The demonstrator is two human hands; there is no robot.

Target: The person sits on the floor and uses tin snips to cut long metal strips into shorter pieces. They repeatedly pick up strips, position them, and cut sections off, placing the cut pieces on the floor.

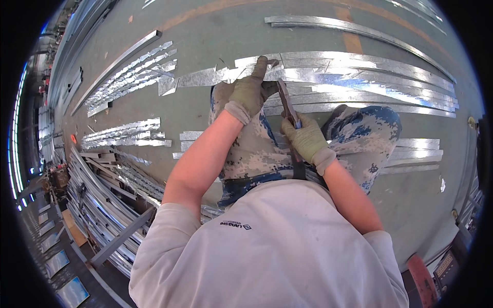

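Both my hands wear pale green work gloves. My left hand is closed round the edge of a shiny galvanized metal strip, one finger stretched across its top. My right hand grips a pair of tin snips with blue on the handles. The snips point away from me, and their tip meets the strip's near edge just right of my left hand. Whether the jaws are apart cannot be made out. More metal strips lie side by side to the right, beyond my bent knees in camouflage trousers.
Jagged short metal pieces lie at the left beside a long channel. Another stack sits nearer. A rack of long profiles stands at the lower left. A long channel crosses the far right floor.
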